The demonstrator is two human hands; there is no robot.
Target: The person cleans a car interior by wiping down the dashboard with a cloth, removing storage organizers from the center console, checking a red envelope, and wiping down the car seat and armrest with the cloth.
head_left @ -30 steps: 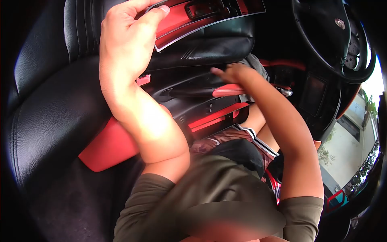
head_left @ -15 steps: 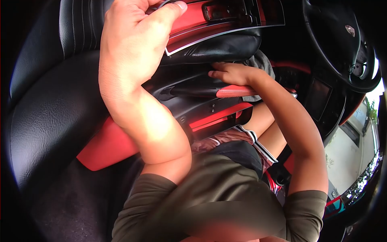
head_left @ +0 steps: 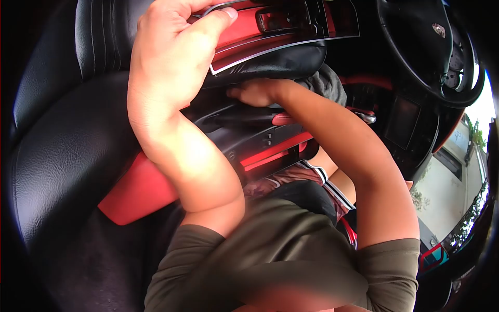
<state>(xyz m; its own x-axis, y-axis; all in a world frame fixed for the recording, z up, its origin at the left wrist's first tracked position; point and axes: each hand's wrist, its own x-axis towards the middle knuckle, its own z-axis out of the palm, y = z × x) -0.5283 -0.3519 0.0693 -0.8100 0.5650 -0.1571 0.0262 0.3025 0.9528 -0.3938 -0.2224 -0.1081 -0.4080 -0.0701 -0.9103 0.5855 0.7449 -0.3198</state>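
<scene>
At the top of the view, my left hand is closed on the edge of a glossy red and black car trim panel with a pale border. Its thumb presses on the panel's near side, while the other fingers are partly hidden. Below the panel, my right hand reaches left along the dark surface beside the black armrest. Shadow and the hand itself hide most of its fingers, so I cannot make out whether they grip anything.
A black padded cushion lies under the panel, with grey cloth beside it. The steering wheel and a dark screen are at right. Black leather seating fills the left side, above a red trim piece.
My right hand has slid left along the dark surface, its forearm now crossing the armrest's red end. The left hand keeps hold of the panel; the view has shifted slightly.
</scene>
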